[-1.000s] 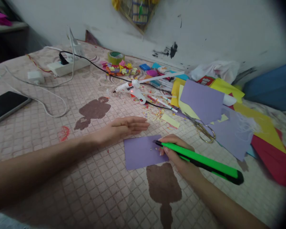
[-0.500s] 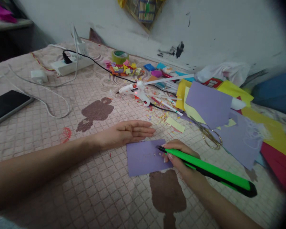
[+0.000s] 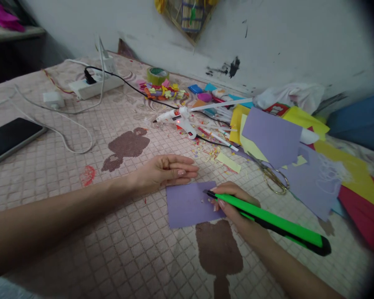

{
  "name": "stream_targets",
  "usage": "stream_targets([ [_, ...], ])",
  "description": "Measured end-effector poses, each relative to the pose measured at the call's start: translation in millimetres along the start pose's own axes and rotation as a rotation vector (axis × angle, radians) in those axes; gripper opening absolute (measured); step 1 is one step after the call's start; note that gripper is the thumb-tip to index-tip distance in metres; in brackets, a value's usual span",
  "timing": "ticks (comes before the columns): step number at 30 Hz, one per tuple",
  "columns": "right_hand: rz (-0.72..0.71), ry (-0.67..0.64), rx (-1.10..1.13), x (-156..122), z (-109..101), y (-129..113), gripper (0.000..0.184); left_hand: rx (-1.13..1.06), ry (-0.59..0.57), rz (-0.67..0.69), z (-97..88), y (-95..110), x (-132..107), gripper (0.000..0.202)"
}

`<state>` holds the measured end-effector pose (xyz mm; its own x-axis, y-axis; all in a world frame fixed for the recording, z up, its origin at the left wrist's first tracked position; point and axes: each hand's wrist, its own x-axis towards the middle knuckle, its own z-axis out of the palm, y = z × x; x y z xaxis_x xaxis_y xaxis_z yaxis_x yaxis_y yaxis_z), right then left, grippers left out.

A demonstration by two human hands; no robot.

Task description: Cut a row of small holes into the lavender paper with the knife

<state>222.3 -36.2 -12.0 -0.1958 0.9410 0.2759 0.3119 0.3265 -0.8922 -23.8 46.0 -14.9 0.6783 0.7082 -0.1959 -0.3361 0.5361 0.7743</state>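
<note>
My left hand point(image 3: 163, 171) lies flat on the pink checked mat point(image 3: 112, 241), holding nothing, its fingertips just past the top edge of a small purple paper card point(image 3: 187, 205). My right hand point(image 3: 237, 205) grips a bright green utility knife point(image 3: 268, 222) with a black end. Its narrow tip rests on the card's right part, where a few tiny paper bits lie. My right fingers cover part of the card's right edge.
A white glue gun point(image 3: 182, 118) and colourful paper scraps lie ahead of my hands. Gold scissors point(image 3: 272, 178) rest beside stacked purple, yellow and red paper sheets point(image 3: 314, 178) at right. A power strip point(image 3: 95, 88), its cables and a black phone point(image 3: 11, 139) are at left.
The view has shifted slightly. My left hand has drawn back a little and its fingers have come closer together. The knife stays in my right hand, with its tip on the card.
</note>
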Motion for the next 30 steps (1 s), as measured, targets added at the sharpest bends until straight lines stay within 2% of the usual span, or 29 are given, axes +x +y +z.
stream_targets([
  [10,0.015,0.002,0.018,-2.6,0.2,5.7,0.019,0.063,0.073,0.041,9.6,-1.5,-2.2,0.022],
  [15,0.029,-0.003,0.017,-2.9,-1.0,6.2,0.02,0.127,0.119,0.106,5.9,16.4,-6.5,0.026],
  [18,0.002,-0.001,-0.008,-2.9,-0.8,3.9,0.019,0.516,0.218,0.255,-1.9,32.2,-12.3,0.027],
  [20,-0.015,0.013,-0.02,-1.7,-0.2,0.3,0.02,0.87,0.328,0.437,-6.4,37.4,-16.3,0.032],
  [21,-0.033,0.009,-0.021,-0.9,0.0,-2.0,0.021,1.048,0.347,0.53,-7.7,37.4,-18.0,0.039],
  [23,-0.055,0.011,-0.043,0.8,-0.1,-6.7,0.022,1.327,0.277,0.661,-7.2,31.6,-21.0,0.056],
  [26,-0.07,-0.005,-0.081,1.7,-1.3,-11.7,0.023,1.507,0.057,0.61,-0.1,12.9,-24.6,0.075],
  [30,-0.059,-0.057,-0.09,-0.4,-2.1,-13.2,0.026,1.551,-0.177,0.524,9.9,-9.2,-28.0,0.089],
])
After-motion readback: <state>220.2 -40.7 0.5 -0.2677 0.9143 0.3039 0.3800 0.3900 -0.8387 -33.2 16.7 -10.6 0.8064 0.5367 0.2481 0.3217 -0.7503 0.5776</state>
